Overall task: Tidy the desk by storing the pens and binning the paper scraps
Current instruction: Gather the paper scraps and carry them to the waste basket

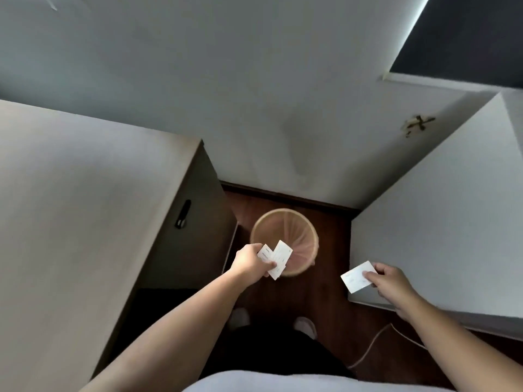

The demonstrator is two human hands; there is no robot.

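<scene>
Both hands' grip on paper scraps (pixel 276 258)

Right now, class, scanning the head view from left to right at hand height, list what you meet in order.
Desk → drawer handle → left hand → its scraps → bin → scrap in the right hand → white cabinet.
</scene>
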